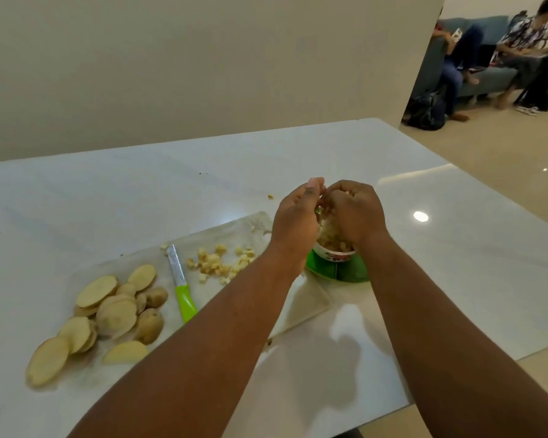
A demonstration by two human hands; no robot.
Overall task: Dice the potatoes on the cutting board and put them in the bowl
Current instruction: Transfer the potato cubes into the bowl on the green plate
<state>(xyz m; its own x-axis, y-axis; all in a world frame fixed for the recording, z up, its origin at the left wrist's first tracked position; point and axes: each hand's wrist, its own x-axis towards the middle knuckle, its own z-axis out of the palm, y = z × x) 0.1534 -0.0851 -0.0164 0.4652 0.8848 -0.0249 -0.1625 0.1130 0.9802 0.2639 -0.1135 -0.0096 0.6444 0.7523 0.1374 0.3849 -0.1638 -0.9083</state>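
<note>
Both hands are held together above the green bowl (342, 267), which stands just right of the cutting board (241, 229) and holds diced potato. My right hand (355, 213) is curled around potato dice, some showing between its fingers. My left hand (295, 216) cups beside it with its fingers fairly straight, touching the right hand. A small heap of potato dice (219, 262) lies on the board's right half. Potato slices (108, 311) are piled at the board's left end. A green-handled knife (181, 282) lies on the board between slices and dice.
The white table (456, 248) runs on to the right and far side of the board. A stray potato bit (270, 196) lies beyond the board. A wall stands behind the table. People sit on a sofa (475, 77) at the far right.
</note>
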